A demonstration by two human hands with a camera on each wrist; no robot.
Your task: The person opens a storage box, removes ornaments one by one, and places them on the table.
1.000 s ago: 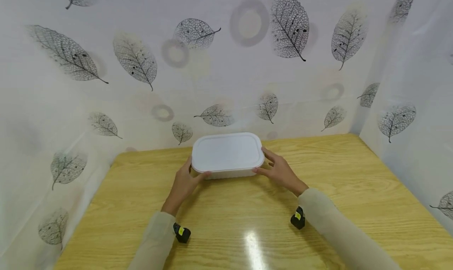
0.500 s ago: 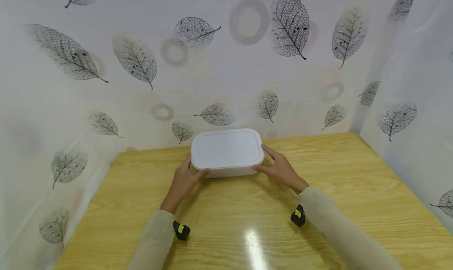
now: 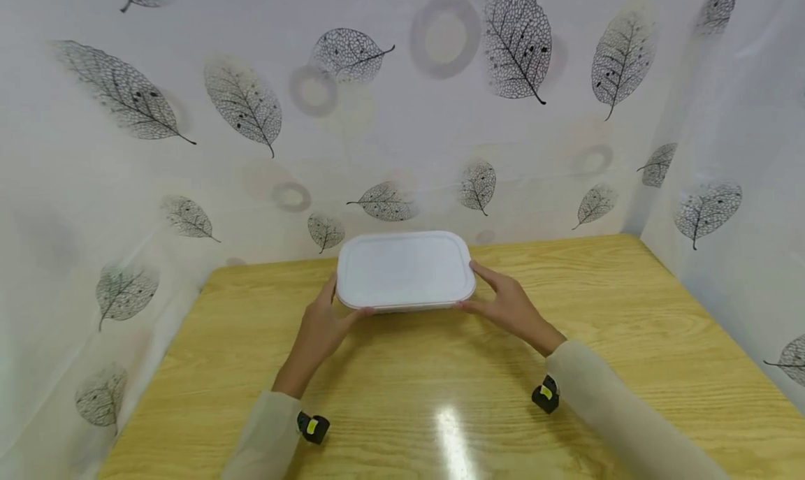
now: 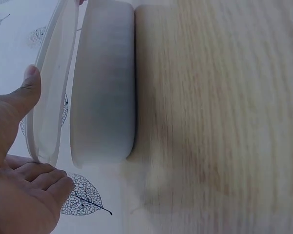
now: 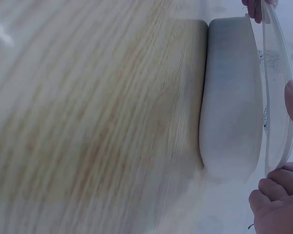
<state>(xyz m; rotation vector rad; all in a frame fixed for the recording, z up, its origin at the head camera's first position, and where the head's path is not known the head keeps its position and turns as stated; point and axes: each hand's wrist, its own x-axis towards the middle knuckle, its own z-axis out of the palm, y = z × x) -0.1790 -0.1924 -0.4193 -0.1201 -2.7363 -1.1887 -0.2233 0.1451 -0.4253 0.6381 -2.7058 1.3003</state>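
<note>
A white rectangular lid with rounded corners [image 3: 405, 267] is held level by both hands. My left hand [image 3: 319, 330] grips its left end, thumb on the near edge and fingers under the rim. At the opposite end, my right hand [image 3: 511, 309] holds it the same way. Both wrist views show a gap between the lid [image 4: 52, 87] and the white container [image 4: 105, 83] standing upright on the table. From the head view the lid hides nearly all of that container. The container's inside is out of sight.
The light wood-grain table [image 3: 402, 375] carries the container near its back edge. Behind it hangs a pale curtain [image 3: 390, 137] printed with dark leaves, which also runs along both sides. Black wrist cameras [image 3: 313, 428] sit on both sleeves.
A second ago the lid sat on the container, whose side showed below it. Both hands have since raised the lid off, and it now looks larger and covers that side.
</note>
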